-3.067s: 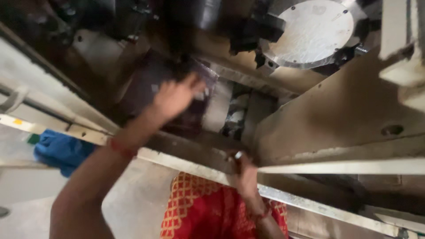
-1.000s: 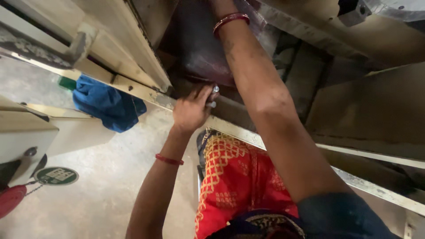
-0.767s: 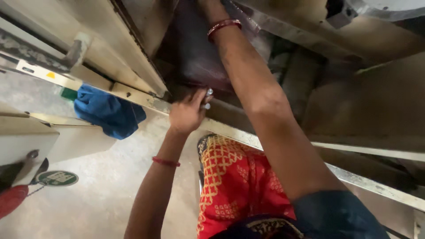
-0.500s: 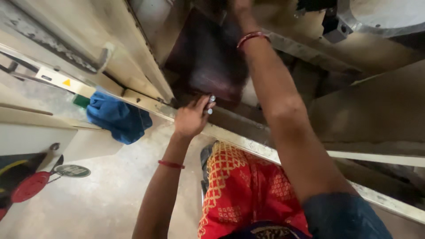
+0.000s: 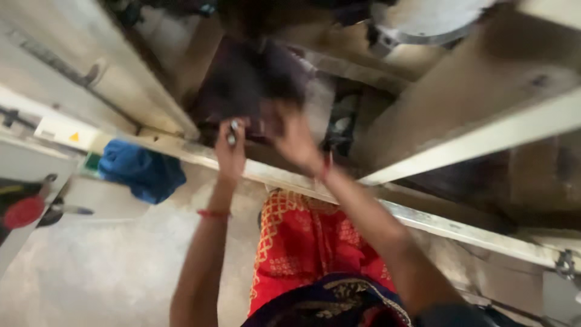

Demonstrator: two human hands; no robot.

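My left hand [image 5: 230, 150] rests on the pale metal rail [image 5: 436, 221] at the machine's opening and is closed around a small silvery piece [image 5: 232, 132]. My right hand [image 5: 292, 138] is just to its right, at the lower edge of a dark maroon sheet [image 5: 248, 82] inside the machine. The right hand is blurred, so its grip is unclear. Both wrists wear a red band. My red patterned garment [image 5: 302, 242] fills the space below.
A blue cloth [image 5: 142, 172] lies on the floor to the left, under the machine's edge. A round grey metal disc [image 5: 423, 18] sits at the top. A red-handled tool [image 5: 24, 212] lies at the far left. The floor [image 5: 109, 266] is grey concrete.
My right arm has pulled back from deep inside the machine, and its hand is now beside the left hand. The left hand has stayed on the rail, still holding the silvery piece.
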